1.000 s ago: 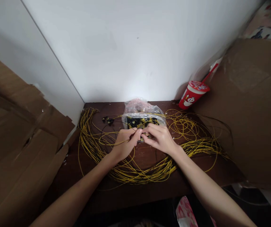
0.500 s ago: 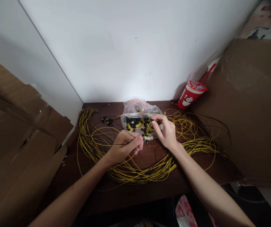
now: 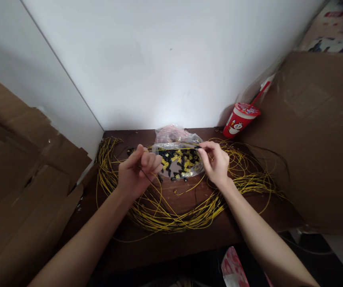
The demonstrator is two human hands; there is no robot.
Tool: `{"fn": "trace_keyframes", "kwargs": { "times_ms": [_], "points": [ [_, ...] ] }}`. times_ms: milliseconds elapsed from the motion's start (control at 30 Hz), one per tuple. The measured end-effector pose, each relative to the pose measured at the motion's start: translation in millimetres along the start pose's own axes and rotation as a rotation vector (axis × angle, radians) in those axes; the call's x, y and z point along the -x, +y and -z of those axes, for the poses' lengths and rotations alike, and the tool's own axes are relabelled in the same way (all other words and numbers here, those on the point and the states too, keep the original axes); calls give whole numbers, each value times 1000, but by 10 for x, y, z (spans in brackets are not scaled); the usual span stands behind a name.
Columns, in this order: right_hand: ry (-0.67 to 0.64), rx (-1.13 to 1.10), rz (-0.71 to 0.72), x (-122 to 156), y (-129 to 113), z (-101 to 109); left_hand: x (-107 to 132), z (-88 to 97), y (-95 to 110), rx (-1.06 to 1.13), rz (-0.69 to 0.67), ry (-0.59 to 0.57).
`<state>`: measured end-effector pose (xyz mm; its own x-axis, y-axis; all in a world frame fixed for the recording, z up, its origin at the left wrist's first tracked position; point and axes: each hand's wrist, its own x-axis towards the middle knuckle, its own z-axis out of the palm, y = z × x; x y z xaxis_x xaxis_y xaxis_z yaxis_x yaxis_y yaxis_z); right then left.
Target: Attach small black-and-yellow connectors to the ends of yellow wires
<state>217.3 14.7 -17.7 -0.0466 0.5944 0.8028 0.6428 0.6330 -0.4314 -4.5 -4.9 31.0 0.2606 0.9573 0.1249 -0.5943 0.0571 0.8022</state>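
Observation:
My left hand (image 3: 137, 171) is closed, thumb against curled fingers, in front of the bag's left side. My right hand (image 3: 216, 163) pinches a thin wire near a small black piece at its fingertips. Between the two hands the yellow wire (image 3: 177, 148) stretches nearly straight, passing above the clear plastic bag (image 3: 176, 137). Small black and yellow plastic parts (image 3: 179, 157) lie in the bag's opening. Below both hands, a large bundle of yellow and black wires (image 3: 171, 223) curves across the brown table. A loose wire end (image 3: 176, 192) rests in front of the bag.
A red cup (image 3: 239, 121) with a straw stands at the back right. Cardboard (image 3: 28, 167) rises on the left, and a cardboard box (image 3: 315, 139) borders the right. The white wall (image 3: 165, 67) closes off the back. A pink packet (image 3: 233, 267) sits below the table's front edge.
My left hand has moved left and up, away from the right hand, and the wire is now stretched between them. My right hand has shifted slightly right. More of the bag's parts show.

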Motion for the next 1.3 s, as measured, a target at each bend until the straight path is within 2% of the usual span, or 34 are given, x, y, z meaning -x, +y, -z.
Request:
{"fn": "trace_keyframes", "kwargs": {
  "times_ms": [133,333,533,667,833,1000,1100,1200,1300],
  "points": [
    [-128,-196,-181,-34,-73,-18,-61,68,20,66,-26,136],
    [-254,-589,-567,-95,-75,-11,-136,175,4,249,-12,236],
    [-279,-756,-734,-145,-22,-21,-188,303,-56,130,-12,277],
    [-324,-856,-887,-147,19,-10,-203,310,-118,53,-57,299],
    [-363,-890,-987,-113,-22,-58,-152,227,-259,-212,-102,179],
    [-388,-953,-989,-46,-115,-165,-66,200,-422,-780,-163,82],
    [-409,-965,-945,-14,-149,-206,-33,184,-452,-1028,-232,55],
    [-433,-987,-956,-5,-169,-217,-13,154,-447,-1159,-310,13],
    [-465,-1037,-1003,-8,-187,-212,3,133,-454,-1205,-333,-20]
  ]
}}
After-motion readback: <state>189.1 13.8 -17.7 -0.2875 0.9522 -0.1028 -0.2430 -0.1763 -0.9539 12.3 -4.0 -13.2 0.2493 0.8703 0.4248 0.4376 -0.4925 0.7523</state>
